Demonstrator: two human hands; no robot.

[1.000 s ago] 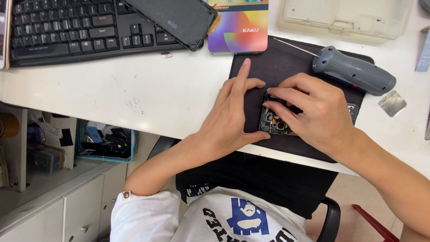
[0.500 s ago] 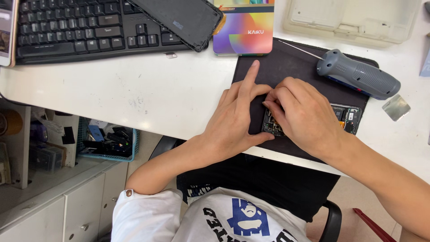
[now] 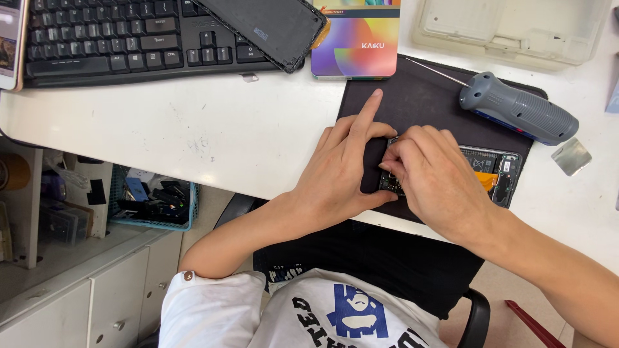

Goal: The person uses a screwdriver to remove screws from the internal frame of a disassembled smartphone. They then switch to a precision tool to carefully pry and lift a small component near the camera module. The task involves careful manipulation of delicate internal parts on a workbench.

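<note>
**Both hands bent over an opened phone on a dark mat**

The right hand (image 3: 438,180) is curled, its fingertips bunched together and pressed onto the left end of the opened phone (image 3: 490,171); whether they pinch a small part cannot be told. The left hand (image 3: 345,167) lies flat and loose beside it, thumb against the phone's near edge, index finger stretched straight out over the black mat (image 3: 412,96), gripping nothing. The phone lies back-off on the near right part of that mat, showing a green circuit board and an orange flex strip.

Farther out on the mat rests a grey, ribbed-handled screwdriver (image 3: 519,113) with a thin steel shaft. A small shiny metal plate (image 3: 571,156) sits on the white bench (image 3: 213,129) to the right. At the far edge stand a colourful flat box (image 3: 354,45), a dark phone back cover (image 3: 267,26) leaning on a black keyboard (image 3: 103,38), and a clear plastic tray (image 3: 509,29). Below the bench, a blue basket (image 3: 151,203) holds tangled dark cables.
</note>
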